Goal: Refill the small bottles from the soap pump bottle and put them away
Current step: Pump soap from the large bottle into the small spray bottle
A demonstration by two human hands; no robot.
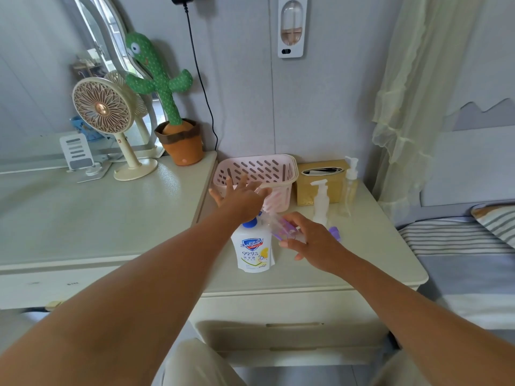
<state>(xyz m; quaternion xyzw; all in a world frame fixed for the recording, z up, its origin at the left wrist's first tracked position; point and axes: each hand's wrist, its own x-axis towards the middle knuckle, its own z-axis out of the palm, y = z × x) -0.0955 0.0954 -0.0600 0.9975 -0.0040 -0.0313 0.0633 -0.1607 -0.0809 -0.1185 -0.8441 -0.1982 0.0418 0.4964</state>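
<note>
A white soap pump bottle (254, 250) with a blue pump top stands on the nightstand. My left hand (242, 199) lies flat over its pump, fingers spread straight. My right hand (309, 240) holds a small clear bottle (281, 227) with purple trim tilted beside the pump's spout. A purple cap (335, 232) lies just behind my right hand. A small white pump bottle (320, 203) and a small clear pump bottle (349, 190) stand upright further back. A pink slotted basket (259, 168) sits behind the soap bottle.
A gold tissue box (306, 188) stands right of the basket. On the dresser to the left are a fan (104, 112), a phone stand (78, 154) and a toy cactus in a pot (181, 146). A bed (459, 246) lies to the right.
</note>
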